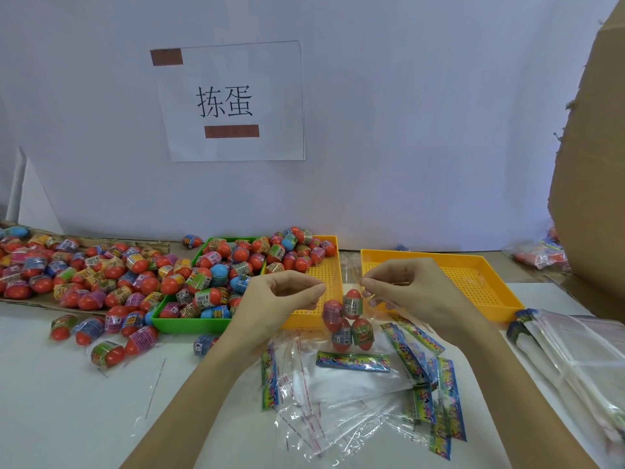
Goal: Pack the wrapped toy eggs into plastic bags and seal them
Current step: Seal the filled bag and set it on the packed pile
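Note:
A clear plastic bag (348,319) with several wrapped red toy eggs hangs between my hands above the table. My left hand (284,299) pinches the bag's top edge on the left. My right hand (402,289) pinches the top edge on the right. Loose wrapped eggs fill a green tray (176,323) and one end of a yellow tray (324,275); more eggs (77,272) lie heaped on cardboard at the left. Empty clear bags (321,411) and colourful printed cards (351,362) are spread on the table under my hands.
A second yellow tray (473,265) stands at the right. A stack of clear bags (575,353) lies at the far right, beside a cardboard box (595,164). Packed bags (537,255) lie behind it. A paper sign (230,101) hangs on the white wall.

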A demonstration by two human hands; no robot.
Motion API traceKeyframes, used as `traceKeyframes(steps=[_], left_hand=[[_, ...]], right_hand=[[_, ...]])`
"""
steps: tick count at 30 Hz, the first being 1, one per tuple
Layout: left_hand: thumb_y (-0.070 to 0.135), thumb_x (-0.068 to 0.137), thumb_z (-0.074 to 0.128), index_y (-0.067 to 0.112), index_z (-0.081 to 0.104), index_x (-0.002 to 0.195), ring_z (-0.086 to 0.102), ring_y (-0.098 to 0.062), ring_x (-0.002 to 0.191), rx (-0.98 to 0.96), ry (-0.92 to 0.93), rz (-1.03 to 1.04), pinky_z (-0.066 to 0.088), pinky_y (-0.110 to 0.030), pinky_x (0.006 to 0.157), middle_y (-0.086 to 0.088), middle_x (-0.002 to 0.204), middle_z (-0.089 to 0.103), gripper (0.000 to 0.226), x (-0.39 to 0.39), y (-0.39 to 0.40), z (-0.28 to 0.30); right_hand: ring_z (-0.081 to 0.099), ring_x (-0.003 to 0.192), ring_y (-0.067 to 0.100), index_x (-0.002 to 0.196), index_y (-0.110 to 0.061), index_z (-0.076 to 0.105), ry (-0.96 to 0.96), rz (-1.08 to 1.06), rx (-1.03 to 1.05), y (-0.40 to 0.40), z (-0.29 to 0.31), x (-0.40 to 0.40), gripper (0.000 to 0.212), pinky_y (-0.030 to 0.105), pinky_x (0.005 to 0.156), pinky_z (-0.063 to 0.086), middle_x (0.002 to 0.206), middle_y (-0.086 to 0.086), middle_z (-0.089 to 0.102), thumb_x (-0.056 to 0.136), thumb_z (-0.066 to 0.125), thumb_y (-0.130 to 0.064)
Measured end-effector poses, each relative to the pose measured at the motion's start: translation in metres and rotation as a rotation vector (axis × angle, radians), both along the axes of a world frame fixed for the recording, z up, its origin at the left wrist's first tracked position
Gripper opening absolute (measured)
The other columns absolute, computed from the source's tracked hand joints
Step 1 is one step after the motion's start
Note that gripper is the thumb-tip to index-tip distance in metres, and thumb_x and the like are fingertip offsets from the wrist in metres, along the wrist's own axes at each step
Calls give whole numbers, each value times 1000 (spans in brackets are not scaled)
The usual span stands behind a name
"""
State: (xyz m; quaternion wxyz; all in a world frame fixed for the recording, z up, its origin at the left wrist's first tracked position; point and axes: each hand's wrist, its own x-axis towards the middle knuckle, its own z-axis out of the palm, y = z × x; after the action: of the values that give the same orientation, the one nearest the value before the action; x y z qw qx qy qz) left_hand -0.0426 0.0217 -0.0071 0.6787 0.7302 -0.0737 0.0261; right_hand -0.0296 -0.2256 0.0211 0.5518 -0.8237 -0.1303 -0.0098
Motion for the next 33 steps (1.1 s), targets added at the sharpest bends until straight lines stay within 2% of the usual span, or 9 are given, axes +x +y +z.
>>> traceKeyframes(steps=[3, 6, 10, 14, 17, 20, 27, 31, 33], left_hand=[[33, 85, 85, 25, 84, 94, 77, -13, 92, 7, 11, 14, 61, -23, 80, 1, 97, 81, 12, 2, 0, -1], [27, 86, 80, 9, 78, 102, 77, -20, 103, -107, 54, -17, 62, -32, 90, -7, 104, 81, 24, 3, -2, 0], [12, 92, 74, -1, 71, 107, 79, -26, 97, -224, 78, -59, 63, -26, 77, -15, 104, 81, 20, -1, -6, 1], [15, 88, 79, 2, 75, 109, 80, -29, 90, -252, 75, -22, 64, -28, 74, -18, 99, 81, 25, -3, -7, 3], [20, 84, 81, 11, 79, 115, 80, -31, 94, -263, 57, -42, 64, -29, 75, -17, 103, 81, 32, -4, -6, 6], [22, 85, 80, 17, 83, 110, 79, -31, 97, -262, 36, -62, 64, -29, 76, -15, 108, 80, 26, -5, -4, 7], [26, 78, 83, 16, 84, 107, 78, -31, 102, -277, 14, -97, 64, -30, 82, -15, 111, 80, 31, -5, -2, 9], [18, 81, 81, 14, 84, 108, 78, -32, 104, -281, 2, -126, 64, -31, 85, -17, 112, 79, 28, -3, 1, 8], [11, 86, 77, 13, 84, 108, 77, -32, 105, -259, -13, -143, 63, -30, 86, -17, 112, 79, 22, -2, 3, 8]], right_hand=[[75, 78, 12, 89, -23, 83, 1, 19, 11, -3, 1, 0, 9, 15, 67, 56, 83, -2, 79, 89, 79, -31], [75, 78, 13, 89, -24, 83, -4, 27, 71, -7, 3, -1, 8, 15, 66, 55, 83, 0, 79, 87, 79, -30], [75, 81, 20, 90, -25, 84, -9, 31, 130, -10, 4, -1, 8, 20, 68, 57, 84, 5, 79, 86, 78, -28], [76, 84, 23, 100, -26, 83, 2, 52, 174, -12, 1, 0, 12, 21, 71, 58, 86, 9, 78, 91, 77, -22], [76, 87, 23, 104, -27, 82, 19, 87, 213, -12, 2, -1, 16, 21, 74, 58, 91, 9, 79, 91, 76, -22], [76, 90, 23, 105, -26, 82, 49, 96, 264, -13, 3, -1, 20, 21, 75, 58, 96, 9, 79, 85, 77, -27], [77, 96, 23, 104, -25, 83, 54, 123, 268, -17, 3, 1, 22, 22, 79, 60, 100, 7, 80, 83, 77, -29], [76, 95, 21, 103, -25, 83, 36, 136, 250, -20, 4, 1, 17, 20, 79, 58, 103, 4, 80, 93, 73, -16], [76, 95, 17, 100, -27, 83, 14, 121, 197, -20, 4, 1, 26, 18, 78, 57, 105, -1, 80, 97, 67, -7]])
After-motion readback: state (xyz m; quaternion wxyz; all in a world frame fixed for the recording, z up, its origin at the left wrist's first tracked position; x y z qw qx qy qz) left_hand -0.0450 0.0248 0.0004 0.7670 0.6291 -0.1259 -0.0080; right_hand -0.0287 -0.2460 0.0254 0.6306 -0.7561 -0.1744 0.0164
